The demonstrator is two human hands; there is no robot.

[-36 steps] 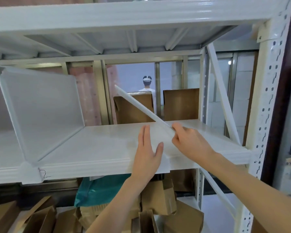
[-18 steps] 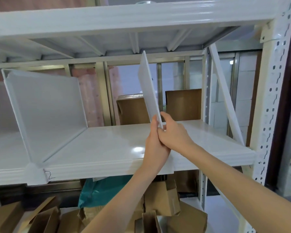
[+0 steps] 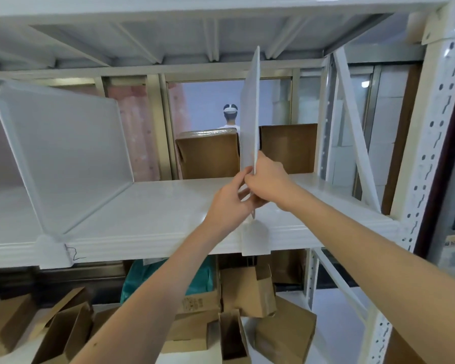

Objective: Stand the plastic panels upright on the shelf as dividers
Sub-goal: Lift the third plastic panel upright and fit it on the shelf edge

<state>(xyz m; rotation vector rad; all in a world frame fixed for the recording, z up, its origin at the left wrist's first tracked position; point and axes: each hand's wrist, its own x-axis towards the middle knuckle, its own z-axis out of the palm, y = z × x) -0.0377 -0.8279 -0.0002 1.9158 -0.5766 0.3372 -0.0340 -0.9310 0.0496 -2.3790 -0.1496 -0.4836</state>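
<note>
On the white shelf (image 3: 147,206), toward its left end, one plastic panel (image 3: 63,148) already stands as a divider, its foot clip (image 3: 53,249) hooked over the front lip. Further right, a second panel (image 3: 250,114) is up on edge, close to vertical, its top corner reaching near the underside of the shelf above. Both hands meet at its lower front edge: the left hand (image 3: 227,203) has its fingers curled round the panel from the left, and the right hand (image 3: 267,181) pinches the same edge from the right, so both are closed on it. Just below them, a clip (image 3: 255,239) like the first one sits over the shelf's front lip, and the panel seems to be dropping into line with it; I cannot tell whether it is fully seated. By my reckoning the job is well along: one divider placed, this one nearly there, needing only to be settled and let go. No spare panels are in sight, so whether more remain is unclear.
</note>
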